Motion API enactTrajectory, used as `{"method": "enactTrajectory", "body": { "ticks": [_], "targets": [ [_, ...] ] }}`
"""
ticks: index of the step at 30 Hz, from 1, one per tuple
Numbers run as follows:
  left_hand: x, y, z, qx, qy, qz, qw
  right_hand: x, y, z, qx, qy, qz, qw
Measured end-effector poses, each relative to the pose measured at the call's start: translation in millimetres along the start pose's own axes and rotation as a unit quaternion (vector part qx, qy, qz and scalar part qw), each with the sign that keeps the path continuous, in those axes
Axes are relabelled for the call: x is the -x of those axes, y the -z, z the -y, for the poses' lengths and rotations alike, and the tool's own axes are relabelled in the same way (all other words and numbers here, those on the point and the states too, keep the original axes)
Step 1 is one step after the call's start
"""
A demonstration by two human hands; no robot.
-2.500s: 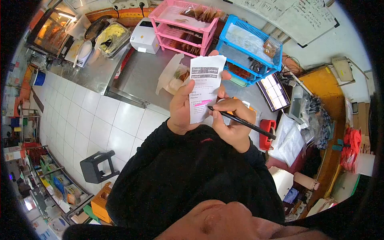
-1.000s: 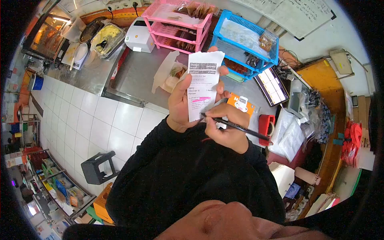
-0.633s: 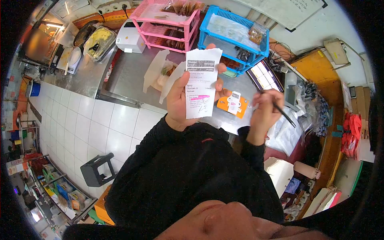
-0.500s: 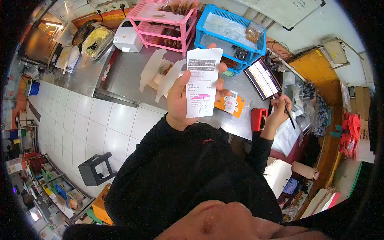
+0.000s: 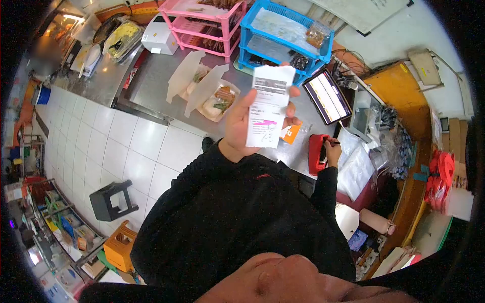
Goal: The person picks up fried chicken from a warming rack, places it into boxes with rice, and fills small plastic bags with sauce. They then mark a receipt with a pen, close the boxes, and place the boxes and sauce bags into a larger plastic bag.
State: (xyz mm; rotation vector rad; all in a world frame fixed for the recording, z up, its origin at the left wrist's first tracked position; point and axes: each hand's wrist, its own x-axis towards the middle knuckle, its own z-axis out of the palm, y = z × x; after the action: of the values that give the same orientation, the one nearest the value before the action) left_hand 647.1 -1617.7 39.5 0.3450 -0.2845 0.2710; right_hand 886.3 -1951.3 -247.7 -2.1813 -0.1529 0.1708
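A long white paper slip [image 5: 268,108] with printed text, a pink highlight and handwriting is held upright by my left hand [image 5: 238,123], its fingers around the slip's edges. My right hand [image 5: 332,151] grips a thin dark pen at the red container [image 5: 316,154] on the steel table. Beyond the red container stands a tablet [image 5: 327,96] with a lit screen. Partly behind my left hand lies an orange card [image 5: 291,133]. Left of the slip, two open white boxes hold food; the nearer box [image 5: 218,102] shows its contents plainly.
Pink stacked trays [image 5: 202,28] and blue stacked trays [image 5: 285,38] line the back, with a white printer [image 5: 160,35] to their left. Plastic bags [image 5: 356,166] lie at the right. A black stool [image 5: 113,201] and an orange stool [image 5: 120,246] stand on the tiled floor.
My right hand has moved from beside the tablet down to the red container with the pen. The slip has shifted slightly right in view, and the food boxes show more fully.
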Motion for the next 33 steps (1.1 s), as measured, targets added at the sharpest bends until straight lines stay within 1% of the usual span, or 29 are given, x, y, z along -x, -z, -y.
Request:
{"method": "enactTrajectory", "body": {
  "ticks": [1, 2, 3, 5, 6, 7, 8, 9, 11, 12, 13, 14, 15, 17, 19, 20, 21, 22, 23, 24, 25, 26, 27, 28, 29, 30, 31, 32, 33],
  "targets": [
    [0.8, 5.4, 5.0, -0.015, 0.001, -0.009, 1.000, 7.1, 3.0, 12.2, 0.172, 0.018, -0.023, 0.985],
    [1.7, 11.1, 13.5, -0.050, -0.005, -0.016, 0.999, 16.8, 5.7, 38.5, 0.338, 0.041, -0.046, 0.939],
    [3.2, 20.1, 22.9, -0.120, -0.005, -0.059, 0.991, 36.9, 6.8, 94.7, 0.409, 0.001, -0.028, 0.912],
    [6.6, 49.6, 49.7, -0.136, -0.010, -0.105, 0.985, 36.0, -0.9, 118.8, 0.323, 0.119, 0.021, 0.939],
    [8.5, 63.5, 61.6, -0.139, -0.016, -0.111, 0.984, 44.3, -9.4, 147.2, 0.128, 0.128, 0.134, 0.974],
    [10.6, 77.0, 72.5, -0.161, -0.015, -0.132, 0.978, 56.8, -21.9, 181.1, -0.074, 0.126, 0.238, 0.960],
    [14.9, 90.7, 79.7, -0.181, -0.012, -0.152, 0.972, 70.1, -35.2, 209.3, -0.170, 0.118, 0.331, 0.921],
    [20.4, 107.9, 84.2, -0.181, -0.013, -0.156, 0.971, 81.0, -50.9, 229.2, -0.261, 0.107, 0.416, 0.864],
    [25.4, 135.1, 85.9, -0.276, 0.047, -0.224, 0.933, 87.4, -85.4, 248.2, -0.208, 0.080, 0.455, 0.862],
    [25.0, 134.2, 80.8, -0.349, -0.007, -0.257, 0.901, 78.4, -101.9, 249.1, -0.207, 0.080, 0.460, 0.860],
    [29.5, 149.8, 78.3, -0.350, -0.010, -0.262, 0.899, 67.3, -124.9, 244.2, -0.165, 0.075, 0.460, 0.869],
    [39.3, 180.9, 78.3, -0.432, -0.039, -0.317, 0.843, 55.1, -149.2, 239.9, -0.122, 0.071, 0.460, 0.877],
    [50.3, 206.6, 76.4, -0.509, -0.066, -0.368, 0.775, 39.4, -170.8, 235.4, -0.122, 0.069, 0.466, 0.874],
    [76.5, 235.0, 58.7, -0.492, -0.106, -0.502, 0.703, -0.2, -209.7, 221.4, -0.026, 0.076, 0.435, 0.897],
    [113.6, 286.0, 40.2, -0.497, -0.072, -0.604, 0.619, -35.3, -245.6, 211.0, 0.117, 0.217, 0.341, 0.907],
    [118.1, 287.3, 28.3, -0.499, -0.068, -0.606, 0.616, -35.2, -259.7, 216.3, 0.115, 0.213, 0.344, 0.907],
    [121.0, 285.6, 17.3, -0.527, -0.045, -0.627, 0.573, -29.6, -273.6, 223.9, 0.232, 0.287, 0.204, 0.907],
    [125.8, 288.2, 9.4, -0.552, -0.021, -0.645, 0.528, -26.1, -289.6, 227.1, 0.342, 0.351, 0.056, 0.870],
    [128.1, 292.4, 1.2, -0.552, -0.015, -0.647, 0.525, -25.4, -308.1, 232.6, 0.344, 0.346, 0.062, 0.871],
    [131.0, 304.7, -5.4, -0.551, -0.055, -0.598, 0.579, -28.7, -332.2, 230.7, 0.218, 0.373, 0.170, 0.886],
    [136.9, 318.8, -8.3, -0.543, -0.092, -0.547, 0.631, -28.7, -351.5, 224.1, 0.088, 0.385, 0.273, 0.877],
    [145.0, 340.0, -10.0, -0.584, -0.091, -0.532, 0.606, -27.8, -369.9, 214.0, 0.091, 0.377, 0.277, 0.879],
    [146.3, 335.0, -15.0, -0.583, -0.085, -0.532, 0.608, -29.1, -388.6, 205.0, 0.099, 0.299, 0.348, 0.883],
    [143.8, 327.4, -23.2, -0.536, -0.056, -0.545, 0.643, -29.0, -396.9, 205.5, 0.103, 0.220, 0.414, 0.877],
    [141.5, 319.8, -33.4, -0.486, -0.026, -0.556, 0.673, -27.6, -398.4, 202.0, 0.103, 0.217, 0.412, 0.879],
    [149.8, 332.4, -41.1, -0.487, -0.021, -0.554, 0.675, -19.8, -392.7, 200.4, 0.124, 0.180, 0.387, 0.896],
    [163.6, 355.7, -47.9, -0.543, -0.036, -0.508, 0.668, -9.3, -382.8, 198.2, 0.145, 0.141, 0.360, 0.911],
    [173.5, 369.9, -55.2, -0.595, -0.051, -0.458, 0.659, 4.1, -366.7, 195.2, 0.134, 0.124, 0.366, 0.912],
    [174.4, 366.2, -66.1, -0.595, -0.044, -0.453, 0.663, 13.9, -362.1, 170.0, 0.134, 0.109, 0.354, 0.919]
  ]
}}
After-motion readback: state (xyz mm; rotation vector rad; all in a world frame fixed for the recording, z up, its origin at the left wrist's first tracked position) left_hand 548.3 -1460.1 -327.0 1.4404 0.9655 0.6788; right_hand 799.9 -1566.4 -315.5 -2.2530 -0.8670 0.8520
